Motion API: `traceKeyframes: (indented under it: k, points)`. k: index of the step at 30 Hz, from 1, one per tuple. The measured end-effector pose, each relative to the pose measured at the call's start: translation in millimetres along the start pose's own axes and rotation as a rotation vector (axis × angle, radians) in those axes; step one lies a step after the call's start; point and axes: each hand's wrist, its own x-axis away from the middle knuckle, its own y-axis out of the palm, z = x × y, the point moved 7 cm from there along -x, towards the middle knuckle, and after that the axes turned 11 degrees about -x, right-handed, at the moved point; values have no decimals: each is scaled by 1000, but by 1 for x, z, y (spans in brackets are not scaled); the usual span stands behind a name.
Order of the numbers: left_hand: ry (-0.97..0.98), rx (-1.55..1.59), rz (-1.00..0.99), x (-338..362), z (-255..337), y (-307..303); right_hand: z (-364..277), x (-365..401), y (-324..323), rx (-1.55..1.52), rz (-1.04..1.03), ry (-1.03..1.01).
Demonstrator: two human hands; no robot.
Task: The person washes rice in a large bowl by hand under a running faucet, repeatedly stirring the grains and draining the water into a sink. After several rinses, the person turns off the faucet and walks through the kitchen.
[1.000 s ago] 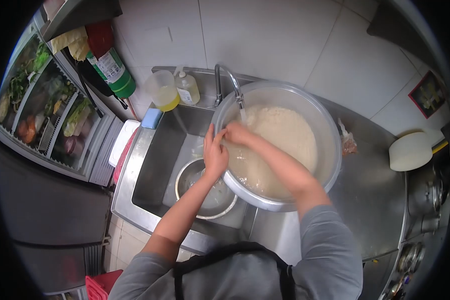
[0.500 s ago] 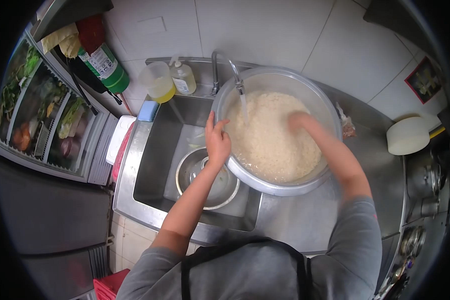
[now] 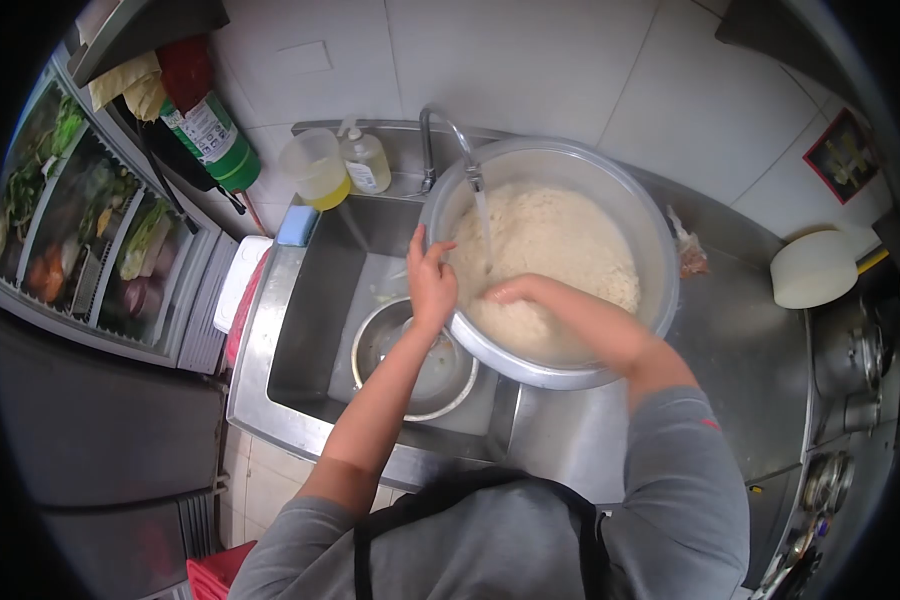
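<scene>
Water runs from the curved faucet (image 3: 473, 176) into a large metal pot (image 3: 660, 235) full of pale, wet rice-like grains (image 3: 570, 230). My left hand (image 3: 432, 284) rests at the pot's left rim, its fingers apart and gripping nothing visible. Inside the pot, my right hand (image 3: 510, 290) is partly sunk in the grains near the water stream, its fingertips hidden. Below my left hand, a metal bowl (image 3: 440, 410) holding some liquid stands in the sink (image 3: 315, 300).
A measuring jug with yellow liquid (image 3: 315, 170), a soap bottle (image 3: 367, 165) and a blue sponge (image 3: 296, 226) line the sink's back left. A small plastic bag (image 3: 688, 252) lies right of the pot, and a white container (image 3: 815, 270) stands farther right.
My right hand has swept left and toward me through the grains, from the pot's right side to near the water stream. My left hand has hardly moved.
</scene>
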Motion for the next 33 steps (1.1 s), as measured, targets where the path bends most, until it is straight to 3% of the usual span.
traceKeyframes:
  k: [2,5,7,9,11,13,15,17,18,20,21,23,25,26,32,33]
  points:
    - [-1,2,-3,0,-2,2,-39,76,34,117,-151,62]
    - [-15,31,-17,0,-2,1,-16,133,41,315,-401,331]
    - [-35,42,-26,0,-3,2,3,148,22,523,-422,280]
    - [-54,51,-37,0,-5,3,5,168,-15,653,-343,507]
    - [-52,51,-27,-1,-4,2,6,151,-77,589,-116,517]
    - [-59,44,-29,0,-3,2,-34,126,-143,745,440,183]
    - [-61,33,-24,-1,-4,2,-73,125,-173,406,886,-116]
    - [-77,54,-37,-1,-5,2,-44,65,-204,-2,966,-194]
    - [-77,48,-30,-1,-5,2,-37,39,-205,0,962,-203]
    - [-38,18,-22,-2,-4,1,-21,1,-199,-169,989,-58]
    - [-39,9,-18,-2,-5,1,-28,-1,-187,-172,984,-65]
    - [-56,28,-23,-1,-5,1,-35,-9,-130,-677,618,-234]
    - [-44,26,-11,-1,-5,1,-41,-6,-85,-611,535,-447]
    - [-29,21,0,0,-4,1,-36,2,-71,-609,537,-444]
    - [-26,51,-26,0,-2,0,-33,61,16,81,203,-131]
    - [-22,56,-31,-1,-1,1,-32,73,17,76,210,-127]
